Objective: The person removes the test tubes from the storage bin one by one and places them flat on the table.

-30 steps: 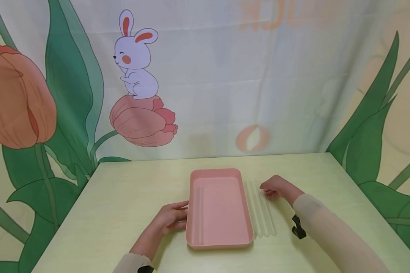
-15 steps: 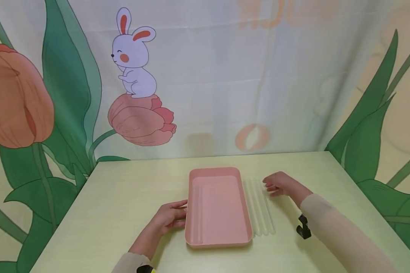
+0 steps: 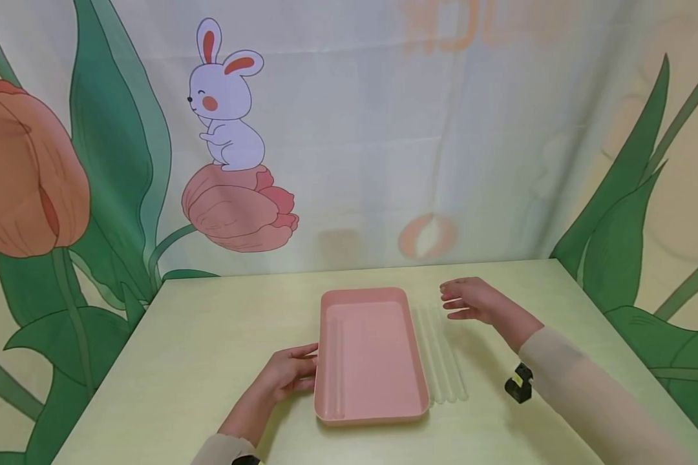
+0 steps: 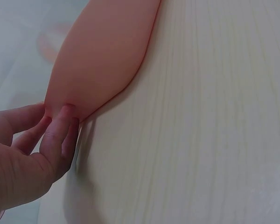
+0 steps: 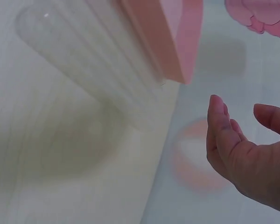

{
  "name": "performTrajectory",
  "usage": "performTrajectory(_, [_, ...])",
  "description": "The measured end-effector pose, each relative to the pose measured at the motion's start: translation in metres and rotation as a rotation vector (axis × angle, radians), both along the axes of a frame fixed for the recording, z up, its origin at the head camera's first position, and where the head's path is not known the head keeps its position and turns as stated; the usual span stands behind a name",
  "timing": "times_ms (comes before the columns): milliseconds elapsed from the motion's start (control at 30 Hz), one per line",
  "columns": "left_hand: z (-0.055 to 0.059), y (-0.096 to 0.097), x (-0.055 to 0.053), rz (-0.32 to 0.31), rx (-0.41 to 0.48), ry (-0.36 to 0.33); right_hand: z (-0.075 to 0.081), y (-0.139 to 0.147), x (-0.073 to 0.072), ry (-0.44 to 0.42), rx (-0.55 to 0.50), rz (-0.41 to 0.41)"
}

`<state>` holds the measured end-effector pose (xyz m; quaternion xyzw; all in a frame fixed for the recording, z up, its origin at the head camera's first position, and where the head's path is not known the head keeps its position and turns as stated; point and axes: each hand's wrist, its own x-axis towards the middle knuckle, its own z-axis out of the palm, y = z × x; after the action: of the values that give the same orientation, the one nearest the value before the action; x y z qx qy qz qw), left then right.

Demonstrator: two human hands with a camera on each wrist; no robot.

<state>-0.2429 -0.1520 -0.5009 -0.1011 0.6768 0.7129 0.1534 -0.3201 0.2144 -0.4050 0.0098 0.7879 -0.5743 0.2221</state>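
A pink rectangular tray (image 3: 378, 361) lies on the table with two clear test tubes (image 3: 336, 368) along the left side of its floor. Just right of it, several more clear round-ended test tubes (image 3: 442, 361) lie side by side on the tabletop. My left hand (image 3: 291, 374) rests its fingertips against the tray's left wall; in the left wrist view its fingers (image 4: 56, 130) press on the pink side (image 4: 107, 51). Beyond the far ends of the loose tubes, my right hand (image 3: 471, 300) hovers with relaxed, parted fingers, holding nothing; the right wrist view shows that hand (image 5: 247, 149) apart from the tubes (image 5: 84, 60).
The pale wood-grain table (image 3: 227, 323) ends at a printed curtain (image 3: 355, 129) hanging along its back edge. A black wrist strap piece (image 3: 519, 384) hangs below the right sleeve (image 3: 587, 394).
My right hand has lifted off the rightmost loose tube and drawn back toward the far side, its fingers loosening. My left hand stays at the tray's wall, and the tubes lie as before.
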Motion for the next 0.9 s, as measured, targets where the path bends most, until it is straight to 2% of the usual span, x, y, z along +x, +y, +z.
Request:
performTrajectory(200, [0.001,0.000,0.001,-0.008,0.000,0.005,0.016,-0.015,0.004,0.017,-0.020,0.032])
performTrajectory(400, [0.001,0.000,0.001,-0.009,-0.002,0.008,0.025,-0.037,0.007,0.029,-0.048,0.089])
performTrajectory(600, [0.001,-0.001,0.000,0.007,-0.006,0.002,0.029,-0.063,0.010,0.028,-0.069,0.166])
performTrajectory(900, [0.001,0.000,0.001,0.004,-0.015,0.000,0.028,-0.092,0.012,0.007,-0.049,0.186])
